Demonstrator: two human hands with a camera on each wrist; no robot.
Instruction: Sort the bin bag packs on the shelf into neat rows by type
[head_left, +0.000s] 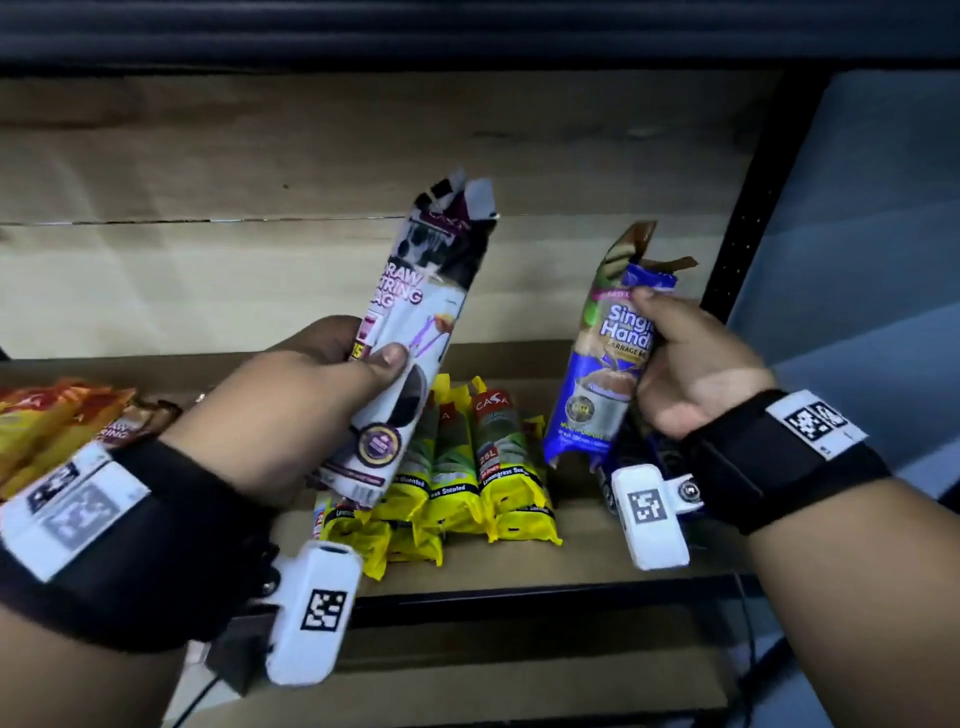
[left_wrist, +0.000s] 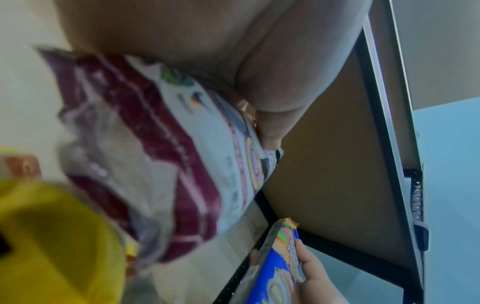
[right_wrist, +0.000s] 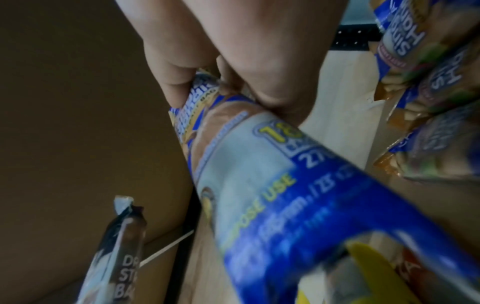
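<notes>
My left hand (head_left: 332, 374) grips a white and purple drawstring bag pack (head_left: 415, 332), held upright above the shelf; the same pack (left_wrist: 161, 148) fills the left wrist view under my thumb. My right hand (head_left: 685, 364) grips a blue single-handle garbage bag pack (head_left: 602, 364), also raised; the right wrist view shows my fingers curled round this blue pack (right_wrist: 272, 185). Below the two hands, several yellow lemongrass-scented packs (head_left: 467, 467) lie side by side on the wooden shelf (head_left: 582, 545).
Orange and red packs (head_left: 47, 421) lie at the shelf's left end, with another drawstring pack (head_left: 117, 428) beside them. More blue single-handle packs (right_wrist: 428, 82) are stacked at the right. A black perforated upright (head_left: 743, 208) bounds the shelf on the right. A black front rail (head_left: 519, 603) edges it.
</notes>
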